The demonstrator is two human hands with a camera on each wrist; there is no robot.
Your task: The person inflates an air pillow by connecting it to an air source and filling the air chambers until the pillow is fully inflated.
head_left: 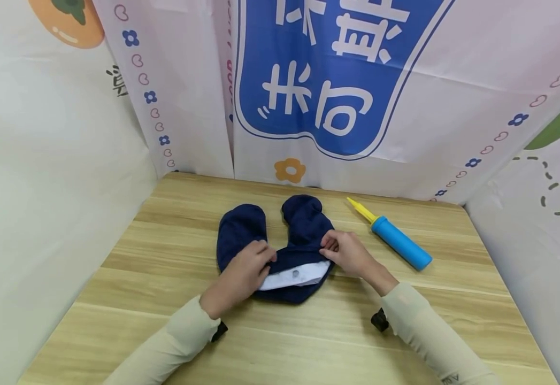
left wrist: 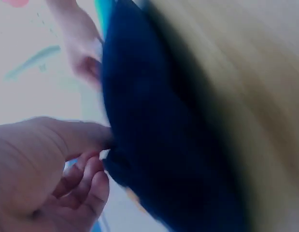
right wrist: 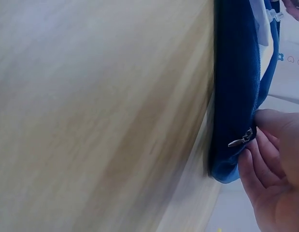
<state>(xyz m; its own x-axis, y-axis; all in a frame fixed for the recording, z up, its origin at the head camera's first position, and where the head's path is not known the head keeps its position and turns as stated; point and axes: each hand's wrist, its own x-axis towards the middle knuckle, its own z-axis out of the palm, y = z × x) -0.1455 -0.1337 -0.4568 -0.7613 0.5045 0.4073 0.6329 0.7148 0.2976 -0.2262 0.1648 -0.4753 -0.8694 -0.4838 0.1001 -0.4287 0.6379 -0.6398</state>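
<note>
- Wood-grained table (head_left: 178, 230), printed white sheet (head_left: 178, 96) behind at twelve o'clock.
- Navy U-shaped cover (head_left: 289, 258) near the table's middle, white liner (head_left: 286, 278) showing through its six-o'clock opening.
- Hands pinching the cover: left hand (head_left: 243, 272) at eight, right hand (head_left: 352, 254) at three.
- Blue pump (head_left: 400, 242) beyond, at three.

sleeves (head_left: 171, 338): cream | wrist devices (head_left: 380, 320): black | right sleeve (head_left: 421, 318): dark lettering (head_left: 450, 379)

Between the hands (head_left: 242, 270) (head_left: 352, 254), the cloth cover (head_left: 289, 259) is showing navy blue, its inner piece (head_left: 309, 274) white. Right of them, the pump (head_left: 395, 238) is displaying a blue barrel (head_left: 409, 250) and yellow nozzle (head_left: 362, 210); beneath, the table (head_left: 164, 310) is exhibiting pale-brown wood grain. Beyond, the white backdrop (head_left: 188, 80) is bearing white characters (head_left: 286, 88) on a blue panel (head_left: 255, 53) and an orange flower (head_left: 280, 170).
</note>
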